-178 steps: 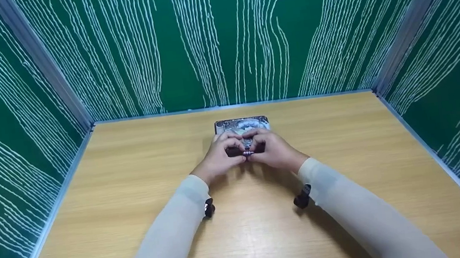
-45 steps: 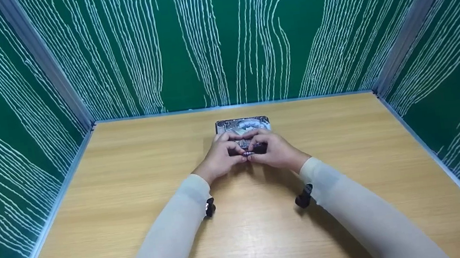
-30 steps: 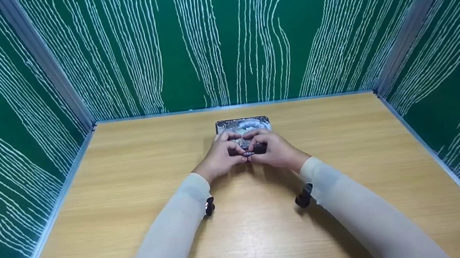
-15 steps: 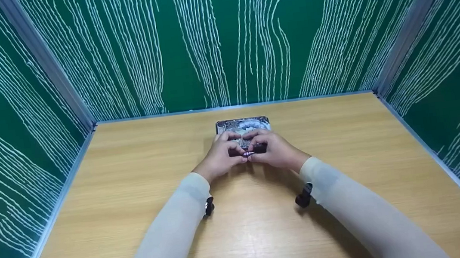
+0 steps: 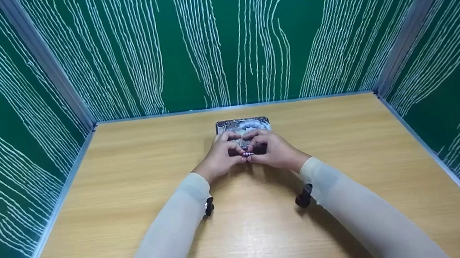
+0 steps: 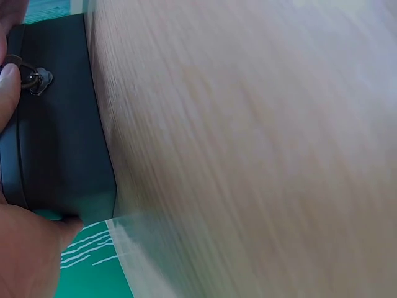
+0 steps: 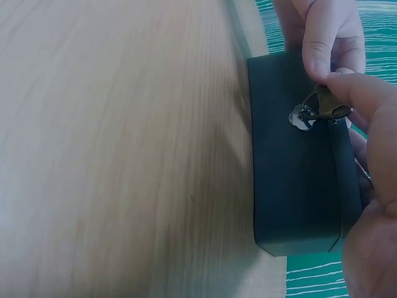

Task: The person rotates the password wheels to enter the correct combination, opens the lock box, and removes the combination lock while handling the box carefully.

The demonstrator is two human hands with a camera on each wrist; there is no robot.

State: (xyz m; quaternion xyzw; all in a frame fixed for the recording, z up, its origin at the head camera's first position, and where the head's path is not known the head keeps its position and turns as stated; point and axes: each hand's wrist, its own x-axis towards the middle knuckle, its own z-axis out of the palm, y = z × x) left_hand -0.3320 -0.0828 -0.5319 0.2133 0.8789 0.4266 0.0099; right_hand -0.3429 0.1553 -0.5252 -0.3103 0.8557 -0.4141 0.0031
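Note:
A box with a printed picture lid (image 5: 251,125) lies near the back of the table; its plain dark front (image 7: 291,180) shows in the wrist views. On that front is a silver clasp plate (image 7: 298,118), through which passes the loop of a small bronze padlock (image 7: 330,105). In the head view the padlock's face looks like a short striped strip. My left hand (image 5: 219,158) pinches the padlock's left end between thumb and forefinger. From the other side my right hand (image 5: 276,149) pinches its right end. Other fingers of both hands reach over the lid, hiding part of it.
A wooden table (image 5: 250,230) extends around the box. Green walls (image 5: 241,37) with white wavy lines stand at the back and both sides. Dark wrist cameras (image 5: 302,197) hang below the light sleeves (image 5: 172,230).
The striped face of the padlock looks slightly different from frame to frame, with small shifts of the fingertips on it. Hands, arms and box otherwise keep their places.

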